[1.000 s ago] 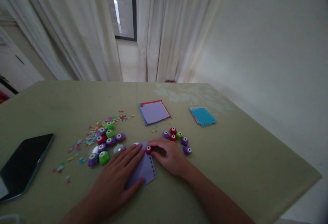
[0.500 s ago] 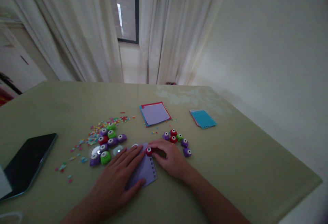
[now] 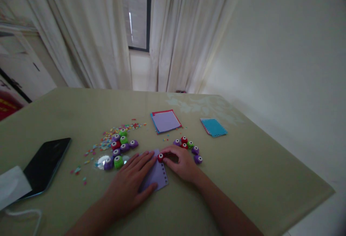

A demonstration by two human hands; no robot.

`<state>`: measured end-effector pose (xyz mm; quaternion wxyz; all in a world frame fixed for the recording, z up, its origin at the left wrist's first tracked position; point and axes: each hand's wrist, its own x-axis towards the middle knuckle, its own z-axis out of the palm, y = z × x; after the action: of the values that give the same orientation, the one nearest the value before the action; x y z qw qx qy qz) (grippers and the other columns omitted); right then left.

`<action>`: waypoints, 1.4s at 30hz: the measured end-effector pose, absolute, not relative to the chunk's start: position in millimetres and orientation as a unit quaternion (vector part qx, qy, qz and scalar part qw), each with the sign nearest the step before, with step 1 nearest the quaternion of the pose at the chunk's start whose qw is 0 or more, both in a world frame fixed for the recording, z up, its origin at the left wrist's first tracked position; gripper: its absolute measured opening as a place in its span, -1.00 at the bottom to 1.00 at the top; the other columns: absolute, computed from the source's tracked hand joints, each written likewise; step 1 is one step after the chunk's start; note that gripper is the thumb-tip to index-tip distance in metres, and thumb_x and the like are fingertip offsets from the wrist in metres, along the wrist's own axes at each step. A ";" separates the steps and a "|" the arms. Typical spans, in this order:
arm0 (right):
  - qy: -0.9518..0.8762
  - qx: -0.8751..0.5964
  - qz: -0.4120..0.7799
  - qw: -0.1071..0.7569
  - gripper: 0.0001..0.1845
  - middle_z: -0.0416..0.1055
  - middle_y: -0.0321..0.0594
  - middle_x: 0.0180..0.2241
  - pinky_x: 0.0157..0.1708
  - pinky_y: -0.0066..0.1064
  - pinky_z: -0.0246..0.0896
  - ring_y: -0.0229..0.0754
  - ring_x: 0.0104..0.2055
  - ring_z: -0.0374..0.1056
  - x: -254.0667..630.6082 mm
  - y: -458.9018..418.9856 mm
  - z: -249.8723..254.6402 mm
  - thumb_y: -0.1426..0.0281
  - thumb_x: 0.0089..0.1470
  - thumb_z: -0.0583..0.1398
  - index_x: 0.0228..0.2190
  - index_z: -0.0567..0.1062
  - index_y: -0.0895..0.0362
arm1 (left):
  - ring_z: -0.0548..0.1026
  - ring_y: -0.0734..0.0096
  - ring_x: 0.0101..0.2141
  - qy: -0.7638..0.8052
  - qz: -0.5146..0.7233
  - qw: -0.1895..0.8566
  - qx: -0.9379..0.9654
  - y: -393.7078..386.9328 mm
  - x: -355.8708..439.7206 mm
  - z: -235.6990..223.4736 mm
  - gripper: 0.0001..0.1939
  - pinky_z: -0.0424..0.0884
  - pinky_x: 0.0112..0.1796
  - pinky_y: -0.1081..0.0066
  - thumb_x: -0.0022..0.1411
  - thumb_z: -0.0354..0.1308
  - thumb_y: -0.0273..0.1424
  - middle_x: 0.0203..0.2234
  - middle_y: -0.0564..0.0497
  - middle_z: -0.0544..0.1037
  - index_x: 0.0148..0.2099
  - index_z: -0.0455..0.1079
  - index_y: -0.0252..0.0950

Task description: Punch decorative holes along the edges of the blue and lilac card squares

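Observation:
My left hand (image 3: 129,185) lies flat with fingers stretched out on a lilac paper sheet (image 3: 159,175) that has a row of punched holes along its right edge. My right hand (image 3: 181,164) is curled around a small red paper punch (image 3: 160,157) sitting at the sheet's top right corner. Just behind my right hand lies a cluster of small punches (image 3: 187,145) in purple, red and green.
A second cluster of punches (image 3: 120,148) and scattered paper confetti (image 3: 108,137) lie to the left. A stack of coloured paper squares (image 3: 165,121) and a punched blue sheet (image 3: 213,127) lie farther back. A dark tablet (image 3: 45,164) and white tissue (image 3: 12,186) lie far left.
The view has shifted a little to the right and up, bringing the tissue into sight. Both hands keep their places on the sheet and the red punch.

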<state>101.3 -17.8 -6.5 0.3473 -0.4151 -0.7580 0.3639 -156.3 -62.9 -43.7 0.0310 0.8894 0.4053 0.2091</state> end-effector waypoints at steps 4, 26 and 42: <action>-0.759 -0.416 0.364 0.344 -0.76 0.66 -0.12 -0.10 0.04 -0.24 0.47 -0.07 -0.05 0.58 101.4 -19.0 -6.4 0.45 0.21 0.30 -0.08 0.67 0.11 | 0.36 0.01 0.37 0.410 0.206 0.039 0.888 -62.8 -154.8 -42.0 -0.23 0.29 0.35 -0.04 0.48 0.14 -0.04 0.47 -0.06 0.27 0.60 0.03 -0.08; -0.627 -0.533 0.545 0.158 -0.72 0.44 -0.42 -0.52 -0.50 -0.49 0.08 -0.29 -0.50 0.26 92.3 21.9 14.4 0.29 0.05 0.45 -0.24 0.55 0.12 | 0.35 0.00 0.38 0.416 0.213 0.071 0.881 -62.6 -150.0 -39.7 -0.29 0.26 0.37 -0.06 0.46 0.13 -0.05 0.46 -0.07 0.29 0.54 0.18 -0.13; -0.685 -0.563 0.462 0.019 -0.62 0.09 -0.48 -0.55 -0.46 -0.42 -0.17 -0.30 -0.45 0.01 81.6 27.9 27.7 0.30 0.15 0.35 -0.49 0.26 0.08 | 0.33 0.02 0.39 0.417 0.212 0.051 0.882 -63.4 -148.8 -43.9 -0.27 0.23 0.36 -0.02 0.47 0.12 -0.04 0.48 -0.05 0.26 0.55 0.14 -0.17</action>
<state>81.6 27.9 27.7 0.0189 -0.5631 -0.6851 0.4617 -148.8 -63.4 -43.9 0.0508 0.8823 0.4170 0.2123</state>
